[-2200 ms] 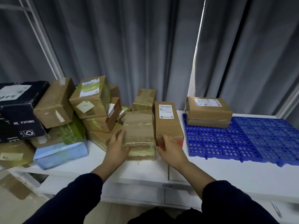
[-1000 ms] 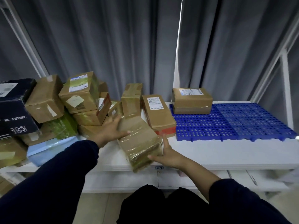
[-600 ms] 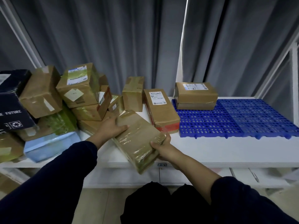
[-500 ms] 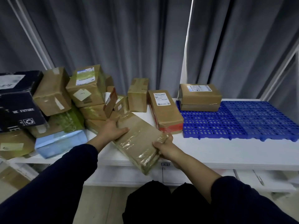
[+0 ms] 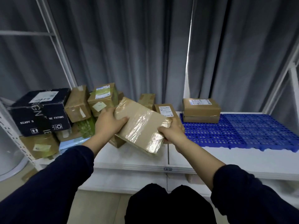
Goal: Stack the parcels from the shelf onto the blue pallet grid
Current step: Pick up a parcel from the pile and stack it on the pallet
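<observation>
I hold a flat brown parcel wrapped in clear tape [image 5: 140, 125] tilted in the air above the white shelf. My left hand [image 5: 108, 122] grips its upper left end and my right hand [image 5: 172, 134] grips its lower right edge. The blue pallet grid [image 5: 239, 131] lies on the shelf to the right. One brown labelled parcel [image 5: 201, 109] sits on the grid's back left corner. A long brown parcel with a white label [image 5: 165, 109] lies just left of the grid, partly hidden behind the held parcel.
A heap of parcels fills the shelf's left side: a black box [image 5: 40, 110], several brown boxes [image 5: 77, 103], a green-taped one [image 5: 85, 126]. Grey curtains hang behind. White shelf uprights [image 5: 55, 41] stand left and right. The white shelf front edge [image 5: 145, 165] is below my hands.
Both hands have lifted the taped parcel up off the shelf edge and tilted it more steeply. The view has swung, showing more of the shelf frame.
</observation>
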